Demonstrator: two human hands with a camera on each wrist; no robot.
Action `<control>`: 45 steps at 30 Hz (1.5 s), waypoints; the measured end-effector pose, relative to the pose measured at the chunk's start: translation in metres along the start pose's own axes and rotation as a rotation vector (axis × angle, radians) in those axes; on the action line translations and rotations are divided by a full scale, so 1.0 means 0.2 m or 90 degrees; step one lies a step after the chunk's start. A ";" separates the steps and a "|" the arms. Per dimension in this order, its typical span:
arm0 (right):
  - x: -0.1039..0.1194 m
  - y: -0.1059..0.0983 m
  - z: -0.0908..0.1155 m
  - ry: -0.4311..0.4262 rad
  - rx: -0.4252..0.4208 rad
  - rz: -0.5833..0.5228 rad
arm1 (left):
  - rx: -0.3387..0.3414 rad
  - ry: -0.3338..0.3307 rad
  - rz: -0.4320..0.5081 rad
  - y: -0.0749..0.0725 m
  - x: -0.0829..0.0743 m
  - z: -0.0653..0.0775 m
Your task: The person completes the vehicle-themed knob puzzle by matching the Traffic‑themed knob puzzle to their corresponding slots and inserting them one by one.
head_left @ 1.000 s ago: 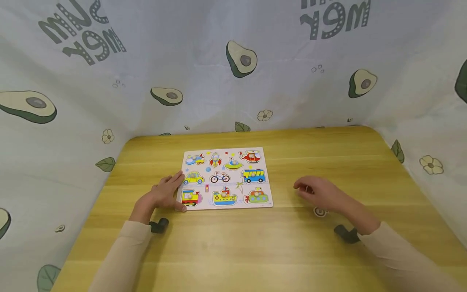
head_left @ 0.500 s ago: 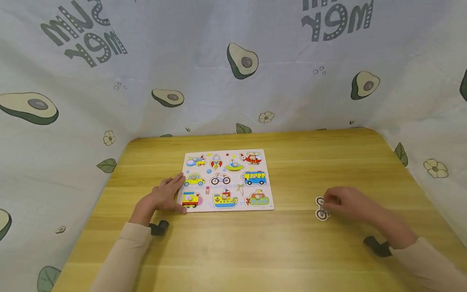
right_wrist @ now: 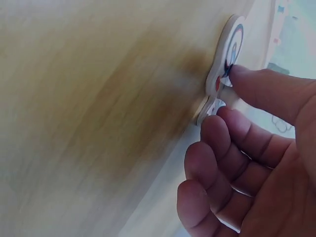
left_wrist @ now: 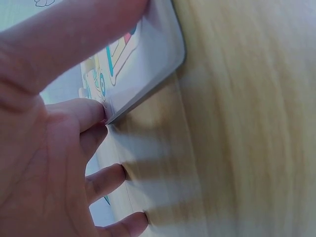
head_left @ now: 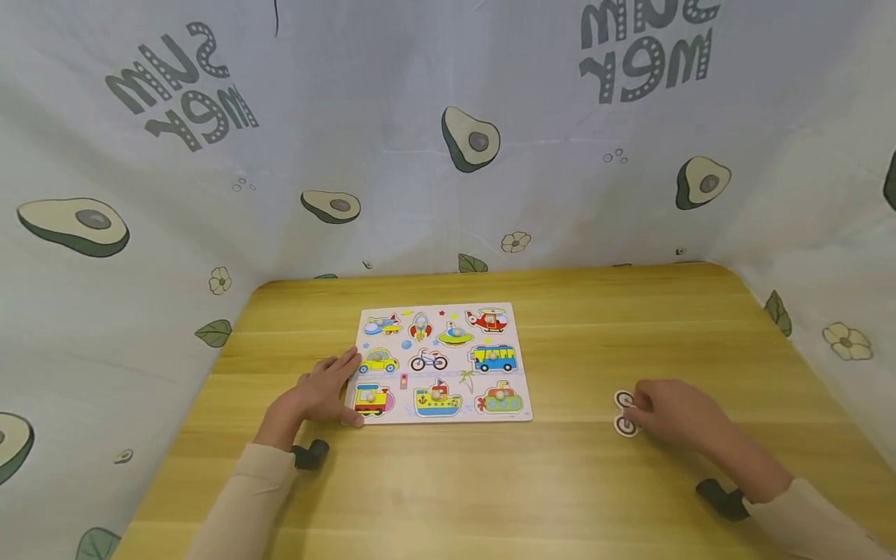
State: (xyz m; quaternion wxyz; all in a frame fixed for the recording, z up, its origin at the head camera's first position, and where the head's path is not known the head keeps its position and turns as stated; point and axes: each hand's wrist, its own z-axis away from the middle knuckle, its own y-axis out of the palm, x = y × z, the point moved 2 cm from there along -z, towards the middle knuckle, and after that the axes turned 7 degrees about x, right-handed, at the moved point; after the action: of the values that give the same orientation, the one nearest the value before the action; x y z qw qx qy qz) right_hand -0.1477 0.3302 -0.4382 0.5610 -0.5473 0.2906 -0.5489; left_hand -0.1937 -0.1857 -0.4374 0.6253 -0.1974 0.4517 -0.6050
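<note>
A wooden puzzle board (head_left: pixel 430 424) with vehicle pictures and small knobs lies on the table. My left hand (head_left: pixel 323 390) rests at its left edge; in the left wrist view the thumb lies over the board's face and the spread fingers (left_wrist: pixel 108 181) reach along its side to the tabletop. To the right of the board is a bicycle puzzle piece (head_left: pixel 625 424), partly hidden by my right hand (head_left: pixel 675 416). In the right wrist view the thumb and index finger close in on the knob of the bicycle piece (right_wrist: pixel 231 47), with the other fingers curled beside it.
The wooden table (head_left: pixel 448 490) extends around the board and piece. A white curtain (head_left: pixel 392 140) printed with avocados stands behind the table and along both sides. A black wrist camera (head_left: pixel 721 499) sits under each wrist.
My right hand has moved right and down from beside the board to the bicycle piece, where its fingers now take the knob. My left hand stays at the board; the head view has tilted up slightly.
</note>
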 end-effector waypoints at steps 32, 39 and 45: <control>0.00 -0.03 -0.09 -0.098 -0.087 -0.007 | -0.004 -0.005 -0.004 -0.04 0.03 0.02; 0.03 -0.08 -0.12 -0.082 -0.068 -0.018 | 0.002 -0.005 0.011 -0.03 0.01 0.01; 0.08 -0.12 -0.15 -0.098 -0.063 -0.017 | -0.002 0.002 0.013 -0.02 0.00 -0.01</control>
State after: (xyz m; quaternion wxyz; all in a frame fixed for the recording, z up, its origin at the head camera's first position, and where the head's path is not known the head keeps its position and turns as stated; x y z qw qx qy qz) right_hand -0.1791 0.3116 -0.4183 0.5466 -0.6185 0.2660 -0.4980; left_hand -0.1975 -0.1854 -0.4350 0.6306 -0.1928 0.4555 -0.5981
